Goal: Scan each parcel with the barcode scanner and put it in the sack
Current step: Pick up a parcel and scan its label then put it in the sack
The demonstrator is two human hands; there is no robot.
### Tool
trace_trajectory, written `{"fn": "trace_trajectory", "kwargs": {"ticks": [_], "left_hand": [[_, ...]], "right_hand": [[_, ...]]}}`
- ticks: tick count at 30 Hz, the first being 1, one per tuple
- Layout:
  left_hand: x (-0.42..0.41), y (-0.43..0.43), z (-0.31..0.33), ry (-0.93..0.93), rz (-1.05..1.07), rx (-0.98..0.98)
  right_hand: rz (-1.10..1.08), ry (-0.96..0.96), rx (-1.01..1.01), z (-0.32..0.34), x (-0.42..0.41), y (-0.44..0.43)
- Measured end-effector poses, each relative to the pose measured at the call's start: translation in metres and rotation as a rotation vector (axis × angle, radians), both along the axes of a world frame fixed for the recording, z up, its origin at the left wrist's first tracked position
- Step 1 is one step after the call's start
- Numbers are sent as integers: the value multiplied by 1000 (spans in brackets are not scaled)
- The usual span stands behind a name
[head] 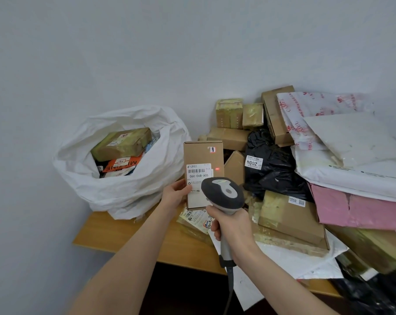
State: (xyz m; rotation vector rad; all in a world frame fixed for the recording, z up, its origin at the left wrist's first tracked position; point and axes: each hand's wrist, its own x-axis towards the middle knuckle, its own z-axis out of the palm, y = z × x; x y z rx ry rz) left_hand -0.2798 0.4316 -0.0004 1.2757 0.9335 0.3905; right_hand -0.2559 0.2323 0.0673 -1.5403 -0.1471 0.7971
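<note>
Wooden table against a pale wall, white sack at its left.
Left hand grips the upright cardboard parcel by its lower left edge, thumb on the label; right hand is curled round the barcode scanner just beside the parcel.

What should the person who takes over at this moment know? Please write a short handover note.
Left hand holds a small cardboard parcel upright.
Right hand grips the barcode scanner; its red light falls just right of the barcode.
The white sack, left on the table, already holds several parcels.
To do: finish this scan, sack the parcel, then work through the pile on the right.
</note>
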Motion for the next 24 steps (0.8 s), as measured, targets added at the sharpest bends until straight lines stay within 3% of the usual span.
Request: {"fn": "trace_trajectory", "kwargs": {"ticks": [24], "left_hand": [[1,-14,8,34,46,31]], "right_hand": [[59,-9,6,6,-4,-18]]}}
